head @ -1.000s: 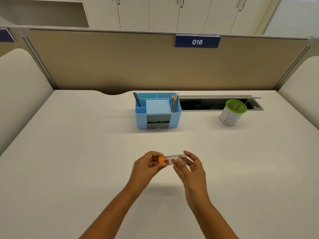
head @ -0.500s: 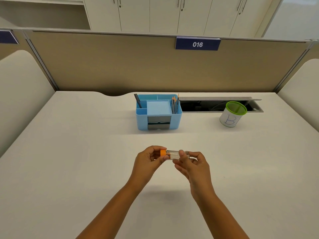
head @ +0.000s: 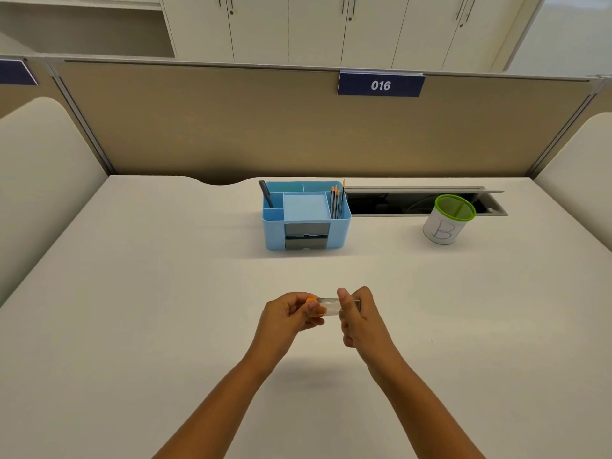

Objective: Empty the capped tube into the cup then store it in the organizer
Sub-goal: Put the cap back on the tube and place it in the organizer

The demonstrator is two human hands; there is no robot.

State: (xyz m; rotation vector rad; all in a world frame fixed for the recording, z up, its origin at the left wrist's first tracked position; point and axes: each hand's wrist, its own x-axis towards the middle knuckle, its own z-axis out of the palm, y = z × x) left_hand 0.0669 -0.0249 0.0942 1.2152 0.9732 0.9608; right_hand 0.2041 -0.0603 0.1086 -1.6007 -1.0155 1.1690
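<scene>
A clear tube (head: 331, 306) with an orange cap (head: 314, 305) lies level between both hands above the middle of the white desk. My left hand (head: 287, 318) pinches the orange cap end. My right hand (head: 359, 318) wraps the tube's body, hiding most of it and its contents. The blue organizer (head: 306, 215) stands at the back centre, with a dark pen in its left slot and several pencils on its right side. The white cup (head: 447, 220) with a green rim and a letter B stands at the back right.
An open cable slot (head: 414, 203) runs along the desk's back edge behind the cup. A tan partition with a 016 sign (head: 381, 85) closes off the far side. Padded dividers flank the desk left and right.
Both hands have lifted the tube slightly away from me. My right hand has closed further around the tube's body, covering more of it.
</scene>
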